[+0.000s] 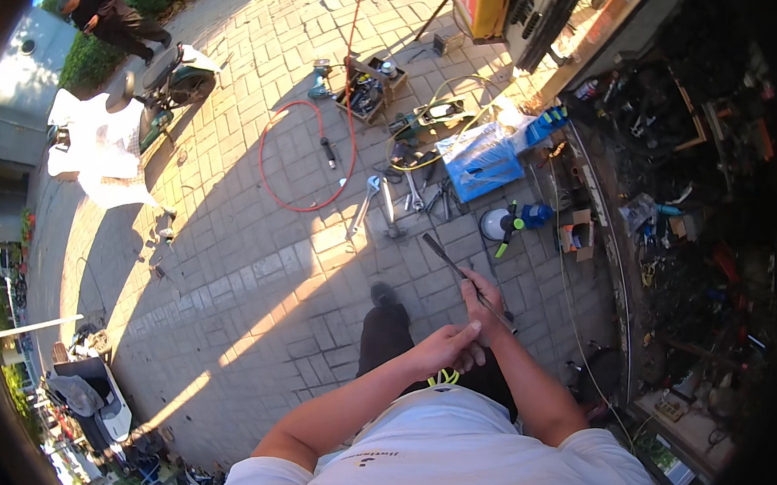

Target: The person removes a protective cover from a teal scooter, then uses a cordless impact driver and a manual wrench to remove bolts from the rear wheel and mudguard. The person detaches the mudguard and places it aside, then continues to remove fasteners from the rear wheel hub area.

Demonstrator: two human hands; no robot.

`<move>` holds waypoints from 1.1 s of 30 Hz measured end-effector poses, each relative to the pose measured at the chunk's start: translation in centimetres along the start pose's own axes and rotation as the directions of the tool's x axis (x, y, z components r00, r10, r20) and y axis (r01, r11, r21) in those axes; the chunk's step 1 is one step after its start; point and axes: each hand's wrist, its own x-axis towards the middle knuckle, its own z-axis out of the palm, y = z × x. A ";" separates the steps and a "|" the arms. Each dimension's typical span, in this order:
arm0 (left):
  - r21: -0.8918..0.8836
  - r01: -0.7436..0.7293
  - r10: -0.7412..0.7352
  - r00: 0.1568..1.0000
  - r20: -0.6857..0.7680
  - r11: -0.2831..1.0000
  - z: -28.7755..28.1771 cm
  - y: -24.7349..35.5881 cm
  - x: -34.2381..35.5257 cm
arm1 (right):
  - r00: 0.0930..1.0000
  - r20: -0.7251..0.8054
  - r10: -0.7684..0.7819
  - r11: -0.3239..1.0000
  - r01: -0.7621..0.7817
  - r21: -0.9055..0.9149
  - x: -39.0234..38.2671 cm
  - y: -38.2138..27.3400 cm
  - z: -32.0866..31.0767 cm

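Note:
My right hand [483,298] is closed round a long dark metal bar [444,256], which points up and left, its far end widened. The bar's other end shows past my palm. My left hand [450,348] rests against my right wrist, thumb out and fingers partly bent, and I see nothing in it. Beyond the bar, an adjustable wrench [365,207], a hammer [390,211] and a spanner [415,192] lie on the paving. A pump sprayer [498,224] with green parts stands to the right of them.
A blue case [480,173] under clear plastic lies ahead, near an open toolbox [373,89] and a cordless drill [321,78]. A red hose [264,159] loops over the bricks. Cluttered shelving [675,216] lines the right. A scooter [171,82] and a person [109,16] are far left.

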 end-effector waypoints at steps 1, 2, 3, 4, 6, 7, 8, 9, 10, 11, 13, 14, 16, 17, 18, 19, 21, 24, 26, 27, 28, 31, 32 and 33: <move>0.070 -0.031 0.033 0.999 -0.018 0.997 1.7 0.1 0.6 | 0.992 -0.002 0.129 0.968 -0.126 0.219 -0.7 -0.5 -2.6; 0.169 -0.030 0.041 0.997 -0.059 0.985 3.3 0.2 1.3 | 0.988 -0.015 0.152 0.920 -0.136 0.368 -1.5 -1.0 -5.4; 0.212 -0.036 0.068 0.987 -0.146 0.977 5.2 0.2 2.3 | 0.991 -0.019 0.132 0.828 -0.100 0.552 -2.3 -1.6 -8.6; 0.266 -0.044 0.102 0.973 -0.209 0.963 7.1 0.4 3.6 | 0.996 -0.017 0.082 0.693 -0.045 0.719 -3.2 -2.1 -12.0; 0.401 -0.071 0.197 0.938 -0.284 0.914 11.8 0.6 6.8 | 0.999 -0.036 0.023 0.577 0.016 0.816 -6.2 -3.0 -19.1; 0.430 -0.159 0.282 0.929 -0.240 0.889 14.6 0.6 8.9 | 0.999 -0.051 0.003 0.537 0.041 0.843 -7.9 -3.3 -22.8; 0.472 -0.183 0.317 0.922 -0.222 0.862 17.6 0.4 10.9 | 0.997 -0.078 -0.020 0.478 0.078 0.875 -9.9 -3.5 -26.1; 0.519 -0.237 0.350 0.928 -0.130 0.821 20.6 0.3 12.9 | 0.988 -0.116 -0.098 0.491 0.150 0.858 -11.5 -3.6 -29.5; 0.556 -0.278 0.362 0.931 -0.044 0.783 23.7 0.1 15.2 | 0.987 -0.157 -0.014 0.497 0.144 0.856 -13.6 -3.8 -32.4; 0.576 -0.342 0.377 0.924 0.062 0.742 26.9 0.0 17.6 | 0.979 -0.206 0.011 0.476 0.176 0.862 -15.6 -4.0 -35.3; 0.621 -0.364 0.324 0.928 0.183 0.694 32.2 -0.9 21.4 | 0.964 -0.265 0.015 0.354 0.243 0.903 -19.0 -3.6 -40.5; 0.603 -0.430 0.334 0.903 0.271 0.672 34.4 -1.4 23.4 | 0.912 -0.393 0.119 0.635 0.235 0.736 -21.0 -3.2 -42.1; 0.692 -0.318 0.199 0.948 0.249 0.648 38.3 -2.1 26.6 | 0.717 -0.692 0.089 0.966 0.107 0.236 -24.0 -1.9 -45.9; 0.723 -0.294 0.156 0.955 0.254 0.624 39.9 -2.6 28.2 | 0.598 -0.801 -0.003 0.977 -0.169 -0.129 -25.3 -0.7 -47.5; 0.741 -0.221 0.074 0.971 0.227 0.634 41.2 -3.1 29.9 | 0.497 -0.839 -0.219 0.821 -0.371 -0.434 -26.5 1.1 -48.7; 0.781 -0.197 0.041 0.976 0.216 0.593 42.1 -3.8 31.7 | 0.492 -0.869 -0.047 0.778 -0.528 -0.341 -28.2 3.5 -50.4; 0.808 -0.166 -0.045 0.972 0.232 0.566 43.7 -4.9 35.7 | 0.528 -0.821 0.217 0.788 -0.591 -0.172 -33.1 9.2 -52.9; 0.808 -0.185 -0.181 0.924 0.337 0.559 47.5 -6.0 43.2 | 0.445 -0.553 0.705 0.709 -0.426 0.561 -41.9 16.7 -51.4; 0.816 -0.257 -0.225 0.879 0.420 0.518 51.7 -6.3 48.4 | 0.133 -0.503 0.854 0.520 -0.190 0.833 -45.8 20.7 -47.0; 0.823 -0.300 -0.218 0.869 0.444 0.482 54.5 -6.4 50.8 | 0.020 -0.463 0.886 0.463 -0.008 0.886 -47.7 22.2 -44.6; 0.838 -0.305 -0.222 0.872 0.437 0.453 58.3 -6.6 53.2 | -0.144 -0.370 0.918 0.382 0.064 0.922 -49.5 23.0 -41.6; 0.689 -0.630 -0.167 0.683 0.711 0.358 71.0 -6.8 59.0 | -0.609 -0.165 0.776 0.259 0.070 0.963 -51.7 25.0 -33.2; 0.630 -0.701 -0.159 0.617 0.770 0.334 76.4 -7.2 61.0 | -0.729 -0.078 0.680 0.126 0.012 0.992 -51.3 25.3 -30.2; 0.539 -0.762 -0.098 0.543 0.834 0.358 81.3 -8.0 62.3 | -0.711 -0.026 0.703 0.069 0.031 0.997 -51.3 25.4 -27.9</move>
